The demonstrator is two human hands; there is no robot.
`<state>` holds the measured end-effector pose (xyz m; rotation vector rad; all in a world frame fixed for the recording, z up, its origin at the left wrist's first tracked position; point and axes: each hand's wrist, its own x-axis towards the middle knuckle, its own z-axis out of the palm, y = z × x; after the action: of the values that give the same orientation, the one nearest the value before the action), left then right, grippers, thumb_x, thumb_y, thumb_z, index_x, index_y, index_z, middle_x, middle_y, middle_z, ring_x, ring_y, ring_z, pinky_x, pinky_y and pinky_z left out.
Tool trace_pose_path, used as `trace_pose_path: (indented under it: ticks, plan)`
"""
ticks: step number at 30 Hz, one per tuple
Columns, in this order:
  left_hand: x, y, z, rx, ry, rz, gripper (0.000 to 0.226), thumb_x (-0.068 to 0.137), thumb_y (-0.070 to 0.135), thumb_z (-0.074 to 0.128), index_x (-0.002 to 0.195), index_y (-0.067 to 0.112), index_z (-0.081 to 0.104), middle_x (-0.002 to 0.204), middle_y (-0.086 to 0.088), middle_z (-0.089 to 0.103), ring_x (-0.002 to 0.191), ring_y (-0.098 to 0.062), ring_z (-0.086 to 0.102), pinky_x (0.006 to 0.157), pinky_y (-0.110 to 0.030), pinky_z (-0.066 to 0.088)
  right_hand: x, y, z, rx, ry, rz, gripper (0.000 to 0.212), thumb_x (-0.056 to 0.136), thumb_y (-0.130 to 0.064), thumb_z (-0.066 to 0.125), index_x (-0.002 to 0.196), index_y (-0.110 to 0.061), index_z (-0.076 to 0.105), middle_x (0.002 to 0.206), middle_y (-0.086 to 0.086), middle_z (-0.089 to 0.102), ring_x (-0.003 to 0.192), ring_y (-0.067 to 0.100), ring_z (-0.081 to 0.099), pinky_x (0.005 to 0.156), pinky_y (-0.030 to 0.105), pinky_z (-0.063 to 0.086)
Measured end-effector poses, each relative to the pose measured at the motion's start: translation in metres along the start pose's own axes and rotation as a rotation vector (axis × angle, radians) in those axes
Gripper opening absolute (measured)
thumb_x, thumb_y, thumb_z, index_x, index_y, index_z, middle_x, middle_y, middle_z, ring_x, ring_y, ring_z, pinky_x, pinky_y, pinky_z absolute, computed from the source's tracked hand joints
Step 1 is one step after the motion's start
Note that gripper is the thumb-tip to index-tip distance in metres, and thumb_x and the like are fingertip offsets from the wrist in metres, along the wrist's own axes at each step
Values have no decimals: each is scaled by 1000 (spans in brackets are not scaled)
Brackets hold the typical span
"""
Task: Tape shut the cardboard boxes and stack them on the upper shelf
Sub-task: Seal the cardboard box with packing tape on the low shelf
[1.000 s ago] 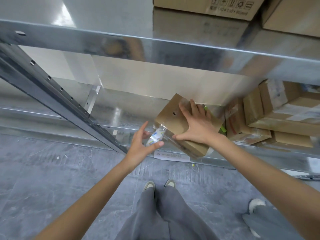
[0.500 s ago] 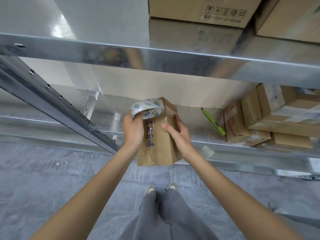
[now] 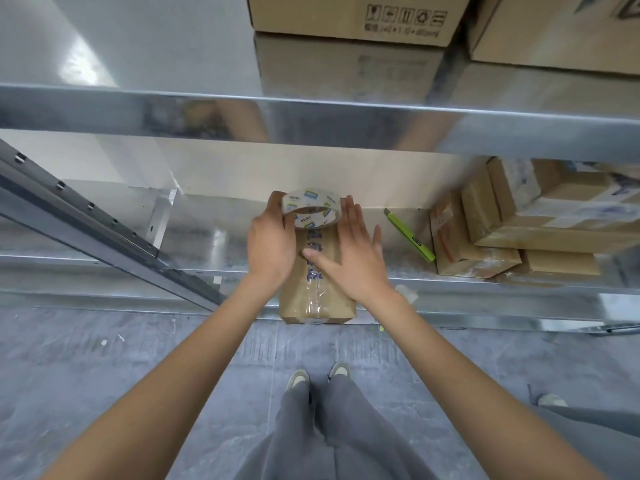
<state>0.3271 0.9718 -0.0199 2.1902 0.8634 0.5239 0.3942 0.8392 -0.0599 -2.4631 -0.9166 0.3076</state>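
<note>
- My left hand (image 3: 272,244) grips the tape roll (image 3: 310,212), now run along the box (image 3: 317,299).
- My right hand (image 3: 349,254), fingers straight, has flattened onto the strip; this seam's nearly sealed.

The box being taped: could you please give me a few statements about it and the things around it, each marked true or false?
1. The left hand holds the roll of tape at the far end of the box. True.
2. The right hand is clenched into a fist. False: its fingers are straight, the palm lying on the box.
3. A green knife lies on the lower shelf, right of the box. True.
4. The upper shelf holds no boxes. False: the cardboard boxes already stand there.
</note>
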Motion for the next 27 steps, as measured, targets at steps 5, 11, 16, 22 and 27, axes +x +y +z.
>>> trace_pose_path:
  ticks: [5, 11, 16, 22, 27]
  plan:
    - [19, -4, -24, 251, -37, 125, 22, 96, 10, 42, 115, 9, 53, 88, -22, 66, 78, -43, 60, 61, -37, 41, 4, -9, 0, -41, -29, -1, 106, 81, -78, 42, 154, -23, -11, 162, -8, -13, 149, 11, -11, 118, 53, -4]
    - [32, -23, -64, 509, -100, 146, 25, 98, 1, 40, 122, 0, 47, 94, -27, 65, 84, -43, 60, 71, -53, 48, 9, -12, -5, -70, -102, 11, 104, 81, -79, 37, 155, -21, -7, 162, -9, -14, 149, 12, -10, 119, 54, -4]
    - [30, -26, -67, 666, -70, 210, 24, 93, -6, 39, 115, -5, 47, 89, -26, 60, 75, -41, 57, 58, -42, 34, 8, -13, -6, -101, -118, 18, 103, 81, -80, 35, 155, -22, -7, 162, -9, -15, 149, 12, -10, 118, 55, -4]
    - [26, -45, -70, 631, -42, 165, 17, 95, -2, 41, 110, -5, 48, 86, -26, 58, 72, -43, 57, 56, -45, 38, 8, -13, -6, -102, -117, 24, 102, 82, -79, 35, 155, -22, -8, 162, -10, -16, 149, 11, -11, 118, 54, -4]
    - [18, -62, -51, -153, 50, -283, 17, 98, 12, 47, 111, 4, 54, 94, -11, 62, 87, -33, 64, 69, -37, 48, 9, -12, -5, -98, -124, 21, 102, 82, -79, 34, 155, -22, -10, 161, -10, -18, 149, 11, -12, 119, 54, -5]
